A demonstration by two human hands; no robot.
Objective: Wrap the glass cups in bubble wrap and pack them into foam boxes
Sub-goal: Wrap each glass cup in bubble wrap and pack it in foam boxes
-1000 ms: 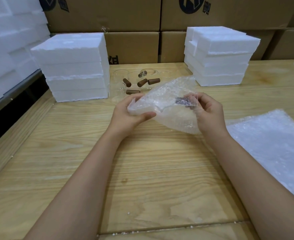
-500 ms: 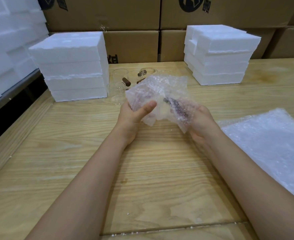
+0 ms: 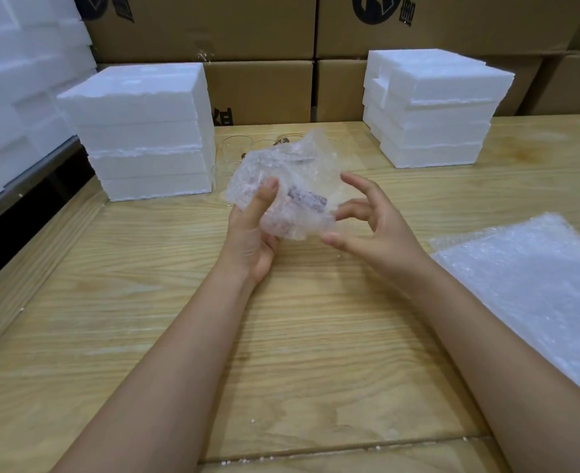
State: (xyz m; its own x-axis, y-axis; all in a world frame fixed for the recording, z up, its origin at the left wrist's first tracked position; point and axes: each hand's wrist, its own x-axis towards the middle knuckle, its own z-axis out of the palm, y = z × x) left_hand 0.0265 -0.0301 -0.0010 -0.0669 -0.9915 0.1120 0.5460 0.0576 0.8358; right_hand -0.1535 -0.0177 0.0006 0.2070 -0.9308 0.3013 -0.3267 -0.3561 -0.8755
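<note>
- Head cam: left hand [image 3: 251, 240] grips the crumpled clear bubble-wrap bundle [image 3: 292, 192], thumb on its front
- right hand [image 3: 380, 230] loose, fingers spread, just right of it
- bundle's above the pale wooden table [image 3: 281, 336]

Foam boxes [image 3: 148, 131] left, foam stack [image 3: 432, 107] right, cartons [image 3: 261, 56] behind.

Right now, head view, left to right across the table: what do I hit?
Left stack of white foam boxes, clear bubble-wrapped bundle in the left hand, right stack of white foam boxes, flat sheets of clear bubble wrap.
</note>
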